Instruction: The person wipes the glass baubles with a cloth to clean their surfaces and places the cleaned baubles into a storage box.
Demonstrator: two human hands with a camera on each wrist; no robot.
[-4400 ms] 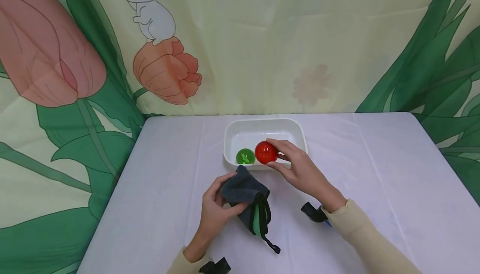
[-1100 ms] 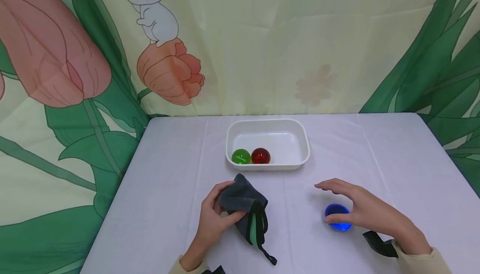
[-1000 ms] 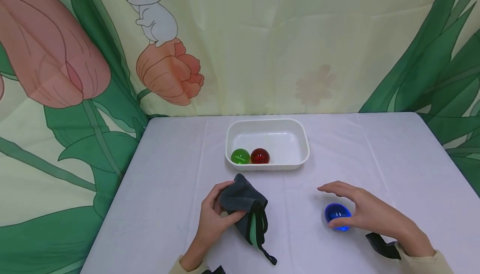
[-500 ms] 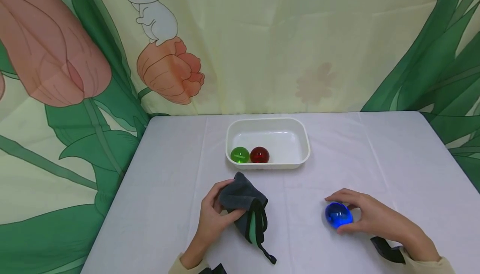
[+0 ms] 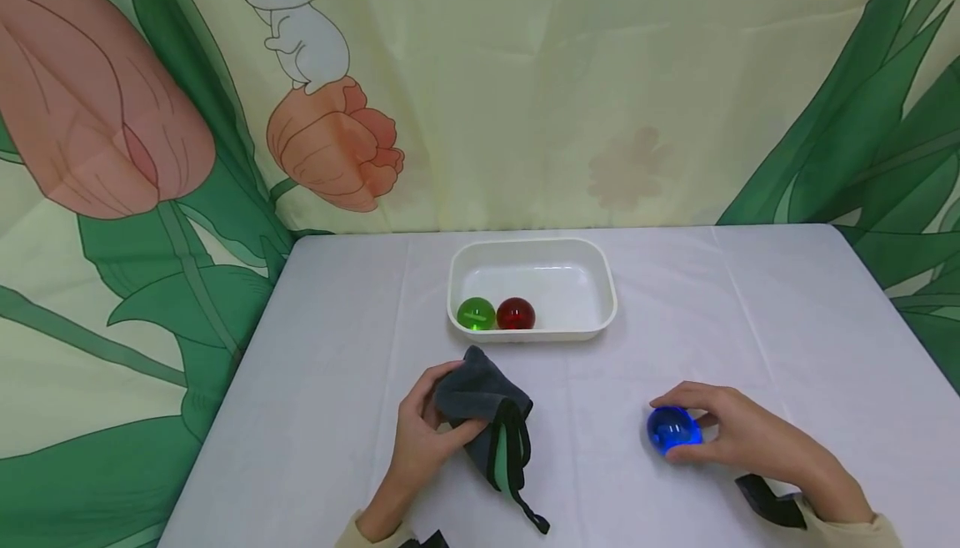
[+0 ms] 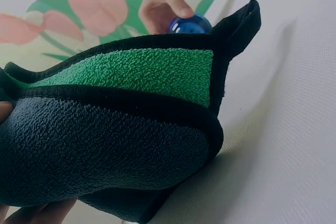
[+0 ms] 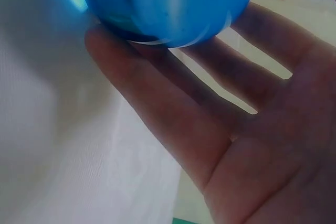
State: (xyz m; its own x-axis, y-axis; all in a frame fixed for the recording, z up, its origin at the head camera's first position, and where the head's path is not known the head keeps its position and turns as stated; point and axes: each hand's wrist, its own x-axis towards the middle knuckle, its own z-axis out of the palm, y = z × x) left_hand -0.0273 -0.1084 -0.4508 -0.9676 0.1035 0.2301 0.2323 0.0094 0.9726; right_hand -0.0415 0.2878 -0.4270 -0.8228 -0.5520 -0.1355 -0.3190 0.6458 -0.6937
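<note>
My left hand [image 5: 423,431] grips a folded towel cloth [image 5: 480,389], dark grey-blue outside and green inside, with black edging and a hanging loop. The left wrist view shows its fuzzy green lining [image 6: 152,74] between the folded sides. On the right, my right hand [image 5: 750,435] holds a clear blue ball [image 5: 671,429] between thumb and fingers, low over the table. Close up in the right wrist view, fingertips lie against the lower side of the blue ball [image 7: 173,3]. A green ball [image 5: 476,313] and a red ball [image 5: 516,313] lie side by side in the white tray.
The white rectangular tray [image 5: 577,334] stands toward the back of the table, beyond the cloth. A white tablecloth [image 5: 337,323] covers the table, and a flower-printed curtain [image 5: 487,114] hangs behind its far edge. Black straps [image 5: 771,502] sit at both wrists.
The red ball, earlier in my right hand over the tray, now lies inside it. My right hand has moved to the blue ball and closed its fingers on it. The left hand keeps the cloth.
</note>
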